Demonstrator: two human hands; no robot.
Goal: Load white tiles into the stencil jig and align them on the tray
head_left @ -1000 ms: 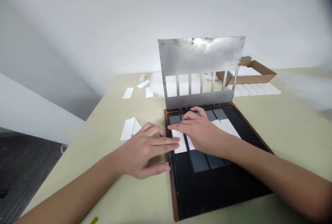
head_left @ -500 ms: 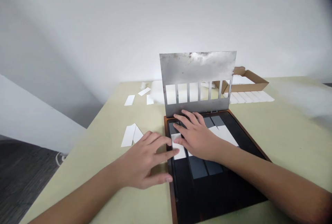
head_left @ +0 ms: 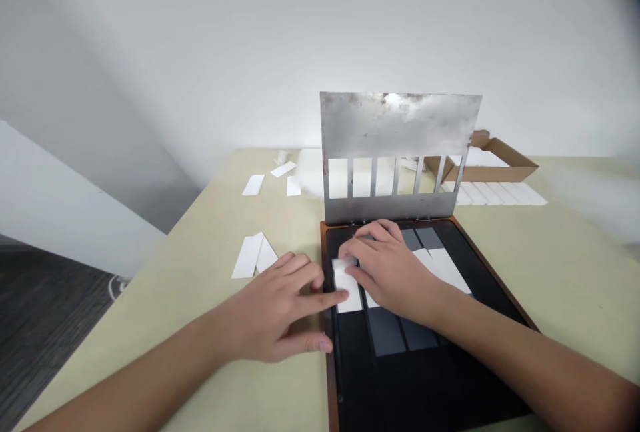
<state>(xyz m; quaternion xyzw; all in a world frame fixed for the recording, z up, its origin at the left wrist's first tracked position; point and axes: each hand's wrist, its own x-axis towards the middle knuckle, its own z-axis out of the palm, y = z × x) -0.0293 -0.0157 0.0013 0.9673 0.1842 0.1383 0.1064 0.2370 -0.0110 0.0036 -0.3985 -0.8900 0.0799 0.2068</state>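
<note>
A black board with a brown edge lies on the table, and a metal plate with rectangular slots stands upright at its back. My left hand has its fingers apart, with one fingertip resting on a white card at the board's left side. The fingers of my right hand are bent, thumb and index close together at that card's upper end; whether they pinch it is unclear. More white cards lie on the board, partly under my right hand, with dark grey rectangles around them.
Two overlapping white cards lie left of the board. Other loose cards and a blurred pale item are farther back. An open cardboard box stands at the back right, behind a row of white cards.
My right hand's fingers have curled in from spread, near the card's upper end. My left index fingertip has bent off the card. The view has shifted a little.
</note>
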